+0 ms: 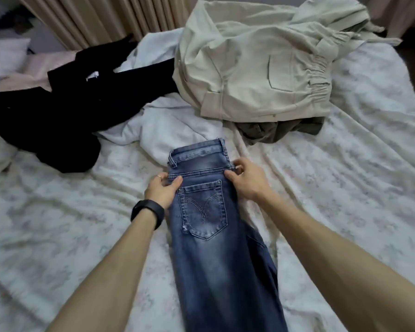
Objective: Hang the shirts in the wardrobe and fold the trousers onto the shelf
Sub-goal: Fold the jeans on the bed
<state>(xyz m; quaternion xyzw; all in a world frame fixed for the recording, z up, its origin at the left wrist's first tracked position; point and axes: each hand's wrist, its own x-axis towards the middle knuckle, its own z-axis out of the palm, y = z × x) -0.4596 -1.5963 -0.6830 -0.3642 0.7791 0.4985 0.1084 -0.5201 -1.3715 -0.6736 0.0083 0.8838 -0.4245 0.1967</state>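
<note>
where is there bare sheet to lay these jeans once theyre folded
Bare bedsheet lies right of the right hand gripping the jeans, nearer than the beige trousers. Another bare patch sits left of the left hand, nearer than the black garment. The far half is crowded: black garment, white garment, beige trousers and an olive garment overlap there.

1. Blue jeans (213, 248): faded denim, folded lengthwise, back pocket up, lying flat mid-bed (345, 176) with the waistband at the far end. The left hand (162, 190) and right hand (246, 179) pinch the sides below the waistband.
2. Beige trousers (249, 75): elastic waist, heaped at the far right.
3. Black garment (70, 111): spread at the far left.
4. White garment (173, 125): crumpled, just beyond the jeans.
5. Olive garment (280, 131): partly under the beige trousers' near edge.
</note>
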